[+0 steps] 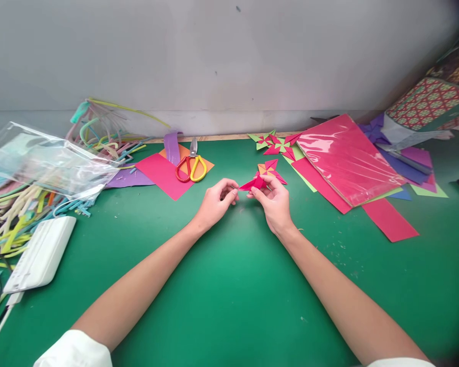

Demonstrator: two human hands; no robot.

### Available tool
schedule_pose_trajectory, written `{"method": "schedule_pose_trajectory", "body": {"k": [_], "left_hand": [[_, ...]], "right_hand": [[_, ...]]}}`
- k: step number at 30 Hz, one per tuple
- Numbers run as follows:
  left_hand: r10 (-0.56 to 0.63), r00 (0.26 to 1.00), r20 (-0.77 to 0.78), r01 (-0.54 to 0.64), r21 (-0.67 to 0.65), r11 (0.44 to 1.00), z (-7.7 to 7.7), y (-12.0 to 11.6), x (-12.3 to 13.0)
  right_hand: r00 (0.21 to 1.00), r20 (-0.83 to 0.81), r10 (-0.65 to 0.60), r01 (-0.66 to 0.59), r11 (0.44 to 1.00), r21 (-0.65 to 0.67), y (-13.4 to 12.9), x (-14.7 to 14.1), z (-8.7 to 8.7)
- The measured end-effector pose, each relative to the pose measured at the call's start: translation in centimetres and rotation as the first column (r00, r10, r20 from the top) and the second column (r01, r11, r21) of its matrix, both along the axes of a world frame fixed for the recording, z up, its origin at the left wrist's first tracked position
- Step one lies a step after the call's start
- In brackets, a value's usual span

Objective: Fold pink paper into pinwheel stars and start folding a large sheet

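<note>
A small folded red paper piece (248,185) is held up between my hands, above the green table. My right hand (276,201) pinches its right part between thumb and fingers. At its pointed left tip, my left hand (217,200) has thumb and forefinger closed on the paper. Just behind my right hand lies an orange and red folded paper star (266,168), partly covered by the fingers. Farther back, several green and red paper stars (277,145) lie near the wall.
Red-and-yellow-handled scissors (191,164) rest by a red paper sheet (164,173). A wrapped pack of red paper (350,160) lies on coloured sheets at right. Pipe cleaners (23,204), a clear plastic sleeve (46,153) and a white power strip (42,255) crowd the left.
</note>
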State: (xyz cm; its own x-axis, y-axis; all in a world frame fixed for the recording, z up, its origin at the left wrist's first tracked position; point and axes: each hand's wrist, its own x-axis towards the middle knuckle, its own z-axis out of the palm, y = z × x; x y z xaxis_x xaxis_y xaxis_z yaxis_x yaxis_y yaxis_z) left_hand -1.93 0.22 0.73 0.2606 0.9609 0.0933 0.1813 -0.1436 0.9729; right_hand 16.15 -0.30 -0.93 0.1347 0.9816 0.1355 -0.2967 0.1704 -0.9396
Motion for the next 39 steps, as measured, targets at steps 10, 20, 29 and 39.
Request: {"method": "schedule_pose_trajectory", "body": {"k": [10, 20, 29, 39], "left_hand": [[-0.006, 1.0, -0.02, 0.01, 0.193, 0.981, -0.1, -0.3, 0.1], [0.058, 0.998, 0.018, -0.06, 0.163, 0.985, -0.1, -0.4, -0.1], [0.136, 0.991, 0.011, -0.136, 0.175, 0.975, 0.1, -0.2, -0.2], [0.07, 0.997, -0.017, -0.067, 0.148, 0.987, 0.3, -0.3, 0.1]], "right_hand": [[0.991, -0.094, 0.099, -0.108, 0.99, -0.096, -0.9, -0.6, 0.7], [0.985, -0.146, 0.09, -0.113, 0.981, -0.155, -0.9, -0.7, 0.9], [0.974, -0.227, -0.01, -0.029, 0.985, -0.171, -0.4, 0.1, 0.9], [0.99, -0.13, 0.056, -0.071, 0.991, -0.116, -0.7, -0.6, 0.6]]}}
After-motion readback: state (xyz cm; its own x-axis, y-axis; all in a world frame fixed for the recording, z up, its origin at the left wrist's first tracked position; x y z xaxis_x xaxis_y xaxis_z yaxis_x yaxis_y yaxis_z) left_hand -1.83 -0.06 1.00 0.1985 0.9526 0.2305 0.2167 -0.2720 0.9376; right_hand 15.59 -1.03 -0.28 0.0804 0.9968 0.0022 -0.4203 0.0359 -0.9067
